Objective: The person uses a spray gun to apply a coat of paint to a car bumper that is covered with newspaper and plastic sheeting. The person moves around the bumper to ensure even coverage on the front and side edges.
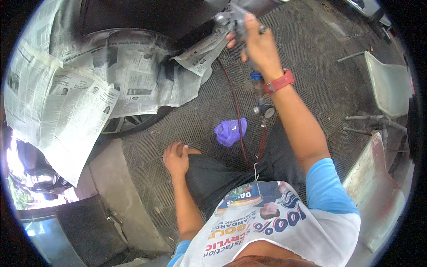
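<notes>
My right hand (262, 46) is wrapped round the grip of a grey metal spray gun (238, 22), raised at the top of the view beside a dark car panel (142, 15). The gun is slightly smeared by motion. Below the grip hang a blue fitting (256, 76) and a round pressure gauge (267, 111), and a dark red air hose (262, 138) runs down from there. My left hand (176, 158) rests on my left knee with nothing in it, its fingers lying over the knee. Newspaper sheets (147, 75) cover the car's side and much of a wheel (129, 122).
A purple plastic bag (229, 132) lies on the ridged floor (307, 62) in front of me, with the hose passing beside it. To the right stand a pale chair (387, 84) and another worn, stained chair (369, 178). A concrete ledge (120, 178) is at the left.
</notes>
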